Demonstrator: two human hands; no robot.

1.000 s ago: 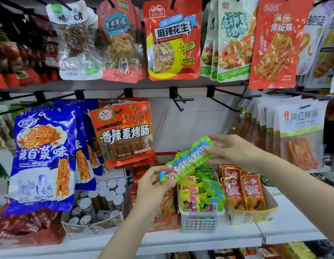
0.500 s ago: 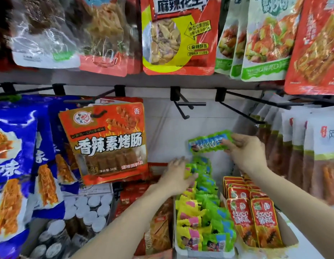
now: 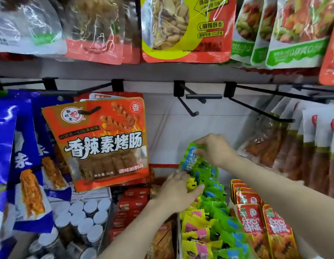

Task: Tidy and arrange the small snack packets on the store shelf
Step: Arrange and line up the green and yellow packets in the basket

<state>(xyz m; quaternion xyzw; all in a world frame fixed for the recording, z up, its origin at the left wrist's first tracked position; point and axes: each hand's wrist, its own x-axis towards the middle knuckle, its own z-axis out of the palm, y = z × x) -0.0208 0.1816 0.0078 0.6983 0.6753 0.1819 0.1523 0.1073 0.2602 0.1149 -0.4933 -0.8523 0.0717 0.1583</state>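
My right hand (image 3: 215,149) pinches the top of a green-and-blue snack packet (image 3: 189,158) and holds it upright at the back of a row of small green and yellow packets (image 3: 209,217). That row stands in a white basket whose walls are mostly hidden. My left hand (image 3: 178,192) rests on the back-left part of the row, fingers spread over the yellow packets and pressing them.
Red packets (image 3: 254,225) fill a box right of the row. A big orange bag (image 3: 104,141) and blue bags (image 3: 26,159) hang at left, above white-capped jars (image 3: 84,219). Empty black hooks (image 3: 192,101) jut out above my hands. White-and-brown bags (image 3: 308,152) hang at right.
My right hand has lowered the green packet from mid-air down to the back of the row. My left hand moved from the packet's end onto the row. The camera has come closer.
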